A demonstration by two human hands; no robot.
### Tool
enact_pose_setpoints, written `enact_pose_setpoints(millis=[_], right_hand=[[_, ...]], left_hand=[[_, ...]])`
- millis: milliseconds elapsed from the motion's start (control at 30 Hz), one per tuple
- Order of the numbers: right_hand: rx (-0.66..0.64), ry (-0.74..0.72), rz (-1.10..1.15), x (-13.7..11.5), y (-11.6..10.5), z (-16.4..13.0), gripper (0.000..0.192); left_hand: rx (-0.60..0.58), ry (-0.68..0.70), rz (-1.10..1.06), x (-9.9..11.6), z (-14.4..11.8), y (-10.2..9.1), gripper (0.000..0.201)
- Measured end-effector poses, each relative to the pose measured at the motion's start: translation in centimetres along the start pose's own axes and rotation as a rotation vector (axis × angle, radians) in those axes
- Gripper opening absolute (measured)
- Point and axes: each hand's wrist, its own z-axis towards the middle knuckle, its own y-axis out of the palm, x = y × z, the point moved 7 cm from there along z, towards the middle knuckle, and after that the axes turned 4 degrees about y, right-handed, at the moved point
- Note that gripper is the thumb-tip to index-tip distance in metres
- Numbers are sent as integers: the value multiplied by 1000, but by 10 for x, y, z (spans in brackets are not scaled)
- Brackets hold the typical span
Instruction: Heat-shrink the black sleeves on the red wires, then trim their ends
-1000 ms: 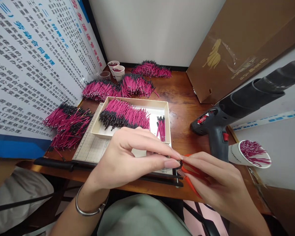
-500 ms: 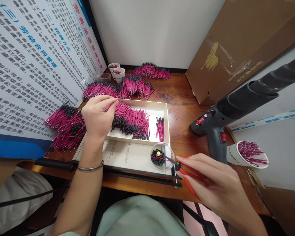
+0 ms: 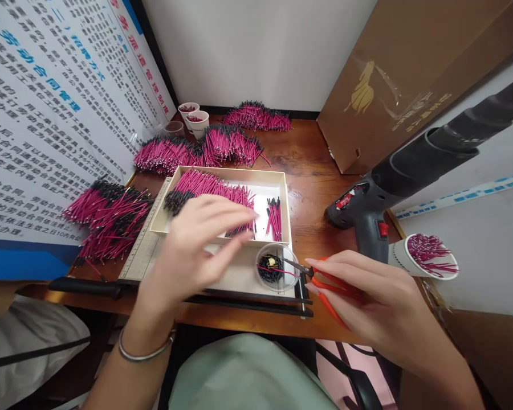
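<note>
Left hand (image 3: 196, 245), blurred, fingers spread and empty over the wire tray (image 3: 282, 191); right hand (image 3: 367, 307) grips orange scissors (image 3: 325, 283) beside the dish (image 3: 277, 267).

Wooden table (image 3: 312, 165), pink wire heaps (image 3: 106, 213), shallow box (image 3: 282, 196), cutting mat (image 3: 147, 256), heat gun (image 3: 367, 219)

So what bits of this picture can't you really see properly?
All in the head view:
- Left hand: motion-blurred, so whether its fingers hold a wire cannot be told.
- White tray: its near edge and some pink wires are hidden behind that hand.
- Orange scissors: handles covered by the right hand.
- Clear dish: its small black pieces are too tiny to identify.
- Heat gun: cut off by the right edge.
</note>
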Motion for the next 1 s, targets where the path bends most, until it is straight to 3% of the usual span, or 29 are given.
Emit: enact_pose_setpoints(millis=[133,367,567,800,900,1000], right_hand=[[-14,-10,-14,-3,-2,3,18],[-32,1,-30,-4,-2,3,18],[-21,72,-31,10,-10,-7,15],[-9,123,5,14,-10,-18,17],[9,151,49,14,-9,-21,16],[10,167,75,15,-7,-23,16]], left_hand=[[-93,186,-35,37,1,25,14],[-76,317,101,43,-3,35,13],[-126,198,99,35,-2,33,12],[-285,96,54,33,3,52,31],[-273,22,-65,20,9,55,18],[-245,-55,-46,0,20,57,24]])
